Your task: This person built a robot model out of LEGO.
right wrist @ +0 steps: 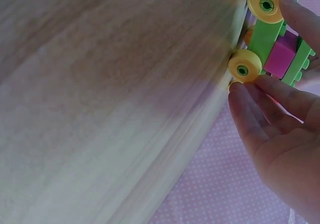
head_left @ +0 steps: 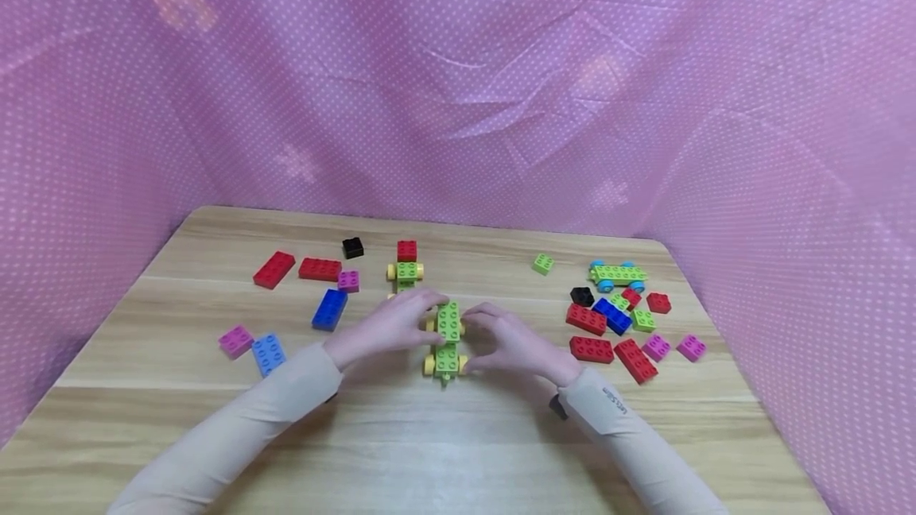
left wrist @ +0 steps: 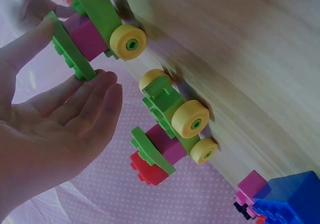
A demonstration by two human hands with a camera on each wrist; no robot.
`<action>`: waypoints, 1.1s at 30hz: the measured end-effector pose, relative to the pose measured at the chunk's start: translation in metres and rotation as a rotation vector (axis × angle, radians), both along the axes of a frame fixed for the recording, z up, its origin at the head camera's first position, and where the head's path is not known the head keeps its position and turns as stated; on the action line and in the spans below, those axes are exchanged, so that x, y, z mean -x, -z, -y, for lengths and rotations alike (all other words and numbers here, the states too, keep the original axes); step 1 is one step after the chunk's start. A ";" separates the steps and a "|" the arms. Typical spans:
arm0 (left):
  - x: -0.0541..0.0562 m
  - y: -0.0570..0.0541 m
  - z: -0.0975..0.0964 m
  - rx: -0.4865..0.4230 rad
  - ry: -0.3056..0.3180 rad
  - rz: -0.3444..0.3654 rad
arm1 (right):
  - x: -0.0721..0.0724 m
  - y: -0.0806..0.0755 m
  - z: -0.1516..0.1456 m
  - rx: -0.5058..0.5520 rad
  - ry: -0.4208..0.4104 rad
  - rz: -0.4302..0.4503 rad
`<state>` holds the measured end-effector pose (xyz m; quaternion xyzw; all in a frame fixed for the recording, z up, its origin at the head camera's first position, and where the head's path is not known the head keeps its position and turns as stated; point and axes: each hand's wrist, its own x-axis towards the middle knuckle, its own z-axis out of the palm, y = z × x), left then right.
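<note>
A toy car with a green chassis (left wrist: pixel 101 15) and yellow wheels (right wrist: pixel 242 66) stands on the table between the hands. On it sit a magenta brick (right wrist: pixel 281 54) and a long green brick (head_left: pixel 448 323) on top. My left hand (left wrist: pixel 65 104) holds the top green brick by its ends, thumb at one and fingertips at the other. My right hand (right wrist: pixel 290 119) grips the car along its side, thumb at one yellow wheel and fingers at the other. Just behind stands a second yellow-wheeled car (head_left: pixel 406 271), carrying a magenta brick (left wrist: pixel 165 143), a green brick and a red brick (left wrist: pixel 148 169).
Left on the wooden table (head_left: pixel 444 451) lie red, magenta, black and blue bricks (head_left: pixel 330 310), with a light blue one (head_left: pixel 269 354) by the left forearm. At right, a blue-wheeled green car (head_left: pixel 619 275) stands behind several mixed bricks (head_left: pixel 591 349). Pink dotted cloth (head_left: pixel 458 102) surrounds the table.
</note>
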<state>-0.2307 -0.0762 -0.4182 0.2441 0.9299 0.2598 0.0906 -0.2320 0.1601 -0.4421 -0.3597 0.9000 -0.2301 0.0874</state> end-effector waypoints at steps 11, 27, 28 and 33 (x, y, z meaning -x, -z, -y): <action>-0.012 0.008 0.009 -0.016 0.002 -0.058 | 0.000 0.001 0.002 0.009 -0.024 -0.019; -0.029 0.021 0.018 0.089 0.019 -0.096 | -0.001 0.001 -0.001 -0.007 -0.050 -0.075; -0.029 0.021 0.018 0.092 0.024 -0.099 | -0.002 0.001 -0.001 -0.008 -0.053 -0.076; -0.030 0.021 0.018 0.088 0.040 -0.106 | -0.002 -0.001 -0.001 -0.015 -0.067 -0.086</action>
